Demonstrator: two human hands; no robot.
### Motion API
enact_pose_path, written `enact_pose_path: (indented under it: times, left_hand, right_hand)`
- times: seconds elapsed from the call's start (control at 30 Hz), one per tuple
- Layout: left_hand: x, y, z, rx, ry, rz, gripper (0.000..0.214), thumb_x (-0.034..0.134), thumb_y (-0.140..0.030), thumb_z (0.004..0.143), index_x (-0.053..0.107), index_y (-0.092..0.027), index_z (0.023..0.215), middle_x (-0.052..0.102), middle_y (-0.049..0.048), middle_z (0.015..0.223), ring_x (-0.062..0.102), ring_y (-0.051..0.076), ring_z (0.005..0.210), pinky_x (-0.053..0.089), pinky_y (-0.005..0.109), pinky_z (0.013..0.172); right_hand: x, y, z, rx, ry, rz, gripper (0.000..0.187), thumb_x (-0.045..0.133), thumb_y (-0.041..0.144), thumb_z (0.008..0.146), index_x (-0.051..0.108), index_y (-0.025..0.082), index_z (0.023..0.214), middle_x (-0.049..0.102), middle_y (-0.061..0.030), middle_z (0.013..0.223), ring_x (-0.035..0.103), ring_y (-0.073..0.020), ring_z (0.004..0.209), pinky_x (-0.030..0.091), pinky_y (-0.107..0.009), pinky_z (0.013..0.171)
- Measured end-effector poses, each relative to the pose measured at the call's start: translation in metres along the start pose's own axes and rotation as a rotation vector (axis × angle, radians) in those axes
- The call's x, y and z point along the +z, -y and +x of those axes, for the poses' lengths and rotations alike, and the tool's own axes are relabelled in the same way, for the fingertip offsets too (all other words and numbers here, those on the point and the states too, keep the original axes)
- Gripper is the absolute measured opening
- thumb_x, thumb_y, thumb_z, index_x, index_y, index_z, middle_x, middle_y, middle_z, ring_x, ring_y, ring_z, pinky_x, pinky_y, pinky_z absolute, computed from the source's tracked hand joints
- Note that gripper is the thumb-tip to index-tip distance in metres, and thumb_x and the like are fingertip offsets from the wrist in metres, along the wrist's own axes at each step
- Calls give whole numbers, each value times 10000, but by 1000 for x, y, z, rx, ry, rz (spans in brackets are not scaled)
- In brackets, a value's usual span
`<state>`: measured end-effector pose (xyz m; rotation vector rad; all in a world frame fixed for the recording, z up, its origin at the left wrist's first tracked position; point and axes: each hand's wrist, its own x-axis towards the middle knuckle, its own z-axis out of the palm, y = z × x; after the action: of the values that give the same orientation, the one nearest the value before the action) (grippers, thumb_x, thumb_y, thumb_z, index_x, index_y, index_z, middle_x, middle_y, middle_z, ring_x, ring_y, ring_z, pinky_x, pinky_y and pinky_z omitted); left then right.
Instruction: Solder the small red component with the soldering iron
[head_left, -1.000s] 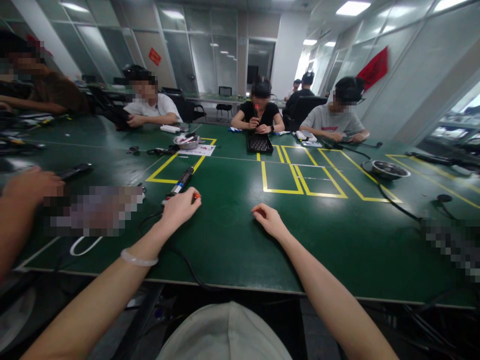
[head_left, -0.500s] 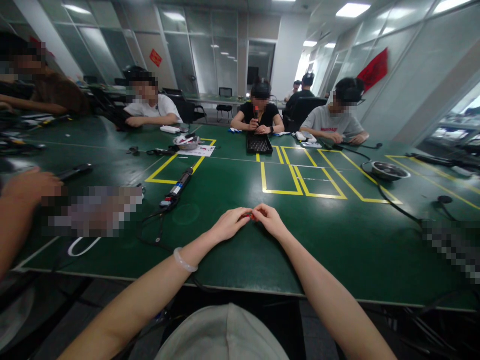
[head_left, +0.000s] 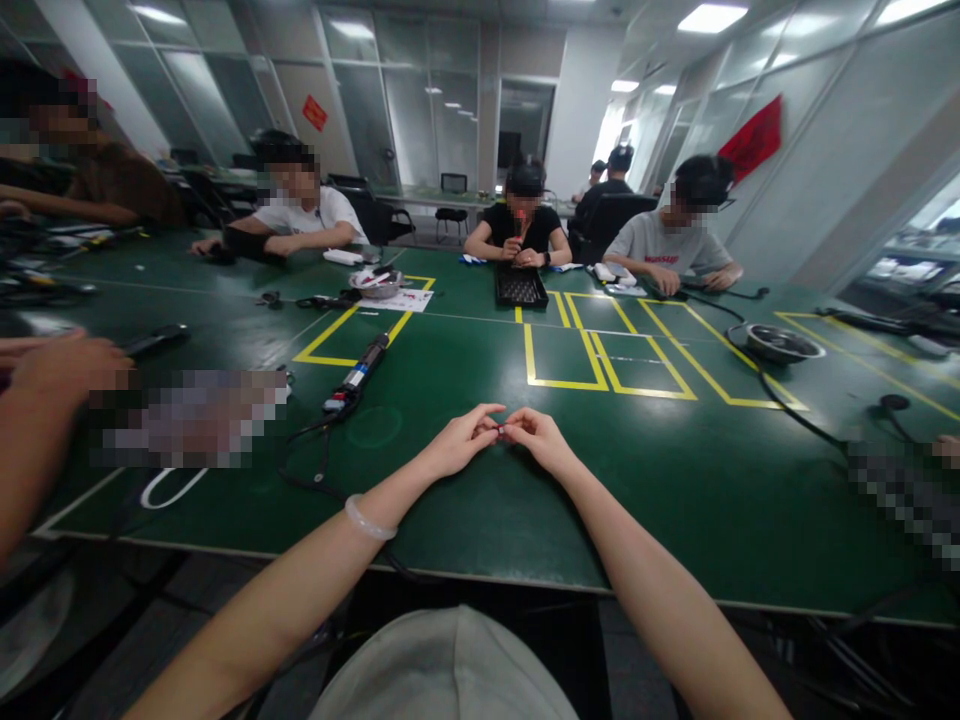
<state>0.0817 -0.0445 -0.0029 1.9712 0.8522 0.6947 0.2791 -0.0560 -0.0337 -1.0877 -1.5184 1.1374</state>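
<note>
My left hand (head_left: 459, 443) and my right hand (head_left: 541, 439) meet fingertip to fingertip just above the green table (head_left: 487, 500). Between them they pinch a tiny part (head_left: 501, 431), too small to name; it looks dark with a hint of red. A pale bangle (head_left: 367, 520) sits on my left wrist. An electric screwdriver (head_left: 360, 372) with a black cable lies on the table to the left of my left hand, untouched.
Yellow tape boxes (head_left: 600, 360) mark the table ahead. A black tray (head_left: 519, 288) lies before the person opposite, a metal bowl (head_left: 778, 343) with a cable at right. Several people sit around the table. Another person's arm (head_left: 45, 400) rests at left.
My left hand has left the screwdriver's side with a small red piece and come right to join my right hand. Both now pinch it together; the red shows less.
</note>
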Motion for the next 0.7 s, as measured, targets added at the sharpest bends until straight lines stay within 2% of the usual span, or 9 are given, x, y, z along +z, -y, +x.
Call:
enact_pose_path:
  times: [0.3, 0.47, 0.57, 0.7]
  left_hand:
    - [1, 9, 3, -26, 4, -96, 426, 507, -350, 892, 491, -178, 1282, 680, 51, 961, 646, 146, 834, 480, 296, 827]
    - [2, 8, 6, -47, -23, -167, 326, 516, -401, 891, 542, -152, 1099, 687, 53, 871, 640, 148, 808, 488, 299, 802]
    - [1, 5, 5, -45, -69, -107, 263, 574, -377, 853, 566, -159, 999, 671, 41, 869, 627, 144, 793, 483, 277, 760]
    - [0, 4, 2, 17, -104, -40, 196, 590, -319, 835, 576, -173, 966, 654, 30, 910, 621, 137, 822, 484, 268, 779]
  right_hand:
    - [-1, 5, 0, 6, -29, 50, 260, 679, 405, 759, 580, 167, 791, 642, -7, 684, 580, -130, 623, 445, -265, 622]
    - [0, 3, -2, -47, 8, 58, 281, 684, 413, 768, 566, 187, 885, 593, 28, 644, 558, -125, 595, 424, -257, 599]
    - [2, 4, -3, -67, 50, 35, 288, 695, 401, 761, 566, 191, 910, 602, 22, 697, 540, -116, 595, 414, -250, 588]
    - [4, 2, -3, -73, 41, 9, 320, 705, 399, 758, 561, 195, 958, 594, 25, 720, 516, -108, 588, 414, -247, 585]
